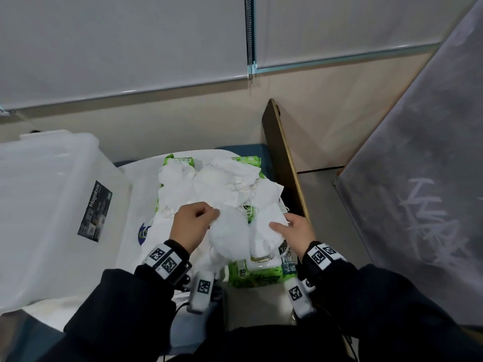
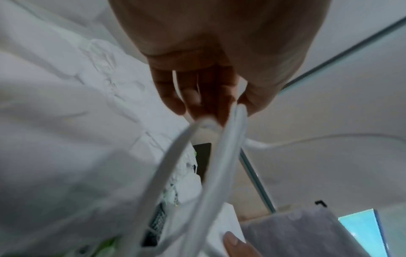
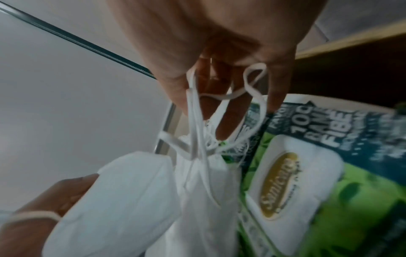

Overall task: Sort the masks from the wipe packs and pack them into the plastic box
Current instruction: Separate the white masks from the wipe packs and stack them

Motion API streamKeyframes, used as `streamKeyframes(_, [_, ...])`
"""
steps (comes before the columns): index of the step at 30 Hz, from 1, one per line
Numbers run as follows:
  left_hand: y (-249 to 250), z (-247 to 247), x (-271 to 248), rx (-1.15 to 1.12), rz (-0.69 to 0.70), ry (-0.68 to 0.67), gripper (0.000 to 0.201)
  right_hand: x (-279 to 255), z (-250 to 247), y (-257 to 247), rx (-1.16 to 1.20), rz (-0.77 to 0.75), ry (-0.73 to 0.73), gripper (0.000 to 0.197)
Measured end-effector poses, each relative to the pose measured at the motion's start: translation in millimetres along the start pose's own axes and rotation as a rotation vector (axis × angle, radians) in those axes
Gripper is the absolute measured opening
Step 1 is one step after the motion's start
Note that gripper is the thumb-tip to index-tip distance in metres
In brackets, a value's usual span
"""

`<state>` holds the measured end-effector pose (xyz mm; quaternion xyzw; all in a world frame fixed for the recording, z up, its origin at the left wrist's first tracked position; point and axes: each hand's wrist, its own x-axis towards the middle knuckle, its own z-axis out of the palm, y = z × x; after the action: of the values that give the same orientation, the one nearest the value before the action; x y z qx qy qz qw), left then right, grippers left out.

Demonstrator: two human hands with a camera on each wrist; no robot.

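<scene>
While a pile of white masks (image 1: 222,189) is lying over green wipe packs (image 1: 257,273), one mask (image 1: 230,236) is being pinched by the left hand (image 1: 192,226), and ear loops (image 3: 222,97) are being gripped by the right hand (image 1: 295,228). Left of them, the box (image 1: 49,205) is being left untouched.

The masks (image 1: 230,236) are seen as soft, matt white cloth-like fabric with creases, and their ear loops (image 3: 197,121) as thin white elastic cord. The wipe packs (image 1: 261,275) are wrapped in glossy green printed film, with a smooth white plastic flap (image 3: 292,187). The plastic box (image 1: 39,205) is made of smooth, translucent, slightly shiny plastic. A wooden board (image 1: 285,163) is edged in pale wood.
</scene>
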<state>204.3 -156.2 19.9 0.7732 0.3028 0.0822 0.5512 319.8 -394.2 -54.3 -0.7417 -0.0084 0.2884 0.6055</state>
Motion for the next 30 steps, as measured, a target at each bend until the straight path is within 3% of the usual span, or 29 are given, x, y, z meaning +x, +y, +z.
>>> streamKeyframes(6, [0, 18, 4, -0.219, -0.061, 0.074, 0.028, -11, 20, -38, 0.104, -0.052, -0.174, 0.018])
streamKeyframes(10, [15, 39, -1, -0.321, -0.101, -0.007, 0.020, -22, 32, -52, 0.140, -0.025, -0.295, 0.019])
streamKeyframes(13, [20, 44, -5, -0.208, -0.046, -0.074, 0.011, -27, 35, -53, 0.233, 0.029, -0.299, 0.021])
streamKeyframes(14, [20, 41, -5, -0.161, -0.014, -0.123, 0.017, -27, 34, -52, 0.303, 0.051, -0.303, 0.022])
streamKeyframes(16, [15, 33, -7, -0.095, 0.056, -0.249, 0.047, -27, 30, -49, 0.379, 0.066, -0.312, 0.022])
streamKeyframes(19, [8, 23, -7, -0.093, 0.059, -0.303, 0.074, -25, 23, -46, 0.307, 0.064, -0.332, 0.016])
streamKeyframes(20, [8, 20, -7, -0.083, 0.056, -0.316, 0.071, -25, 22, -46, 0.250, 0.080, -0.340, 0.014])
streamKeyframes(23, [7, 9, -5, 0.048, 0.076, -0.371, 0.043, -25, 19, -49, 0.041, 0.151, -0.279, 0.040])
streamKeyframes(26, [2, -8, -5, 0.139, 0.072, -0.416, 0.033, -25, 16, -56, 0.130, 0.280, -0.241, 0.052])
streamKeyframes(28, [-2, -19, -6, 0.190, 0.067, -0.431, 0.028, -24, 16, -57, 0.069, 0.261, -0.313, 0.054])
streamKeyframes(30, [-8, -30, -8, 0.177, 0.054, -0.413, 0.025, -27, 22, -57, -0.150, 0.125, -0.393, 0.042])
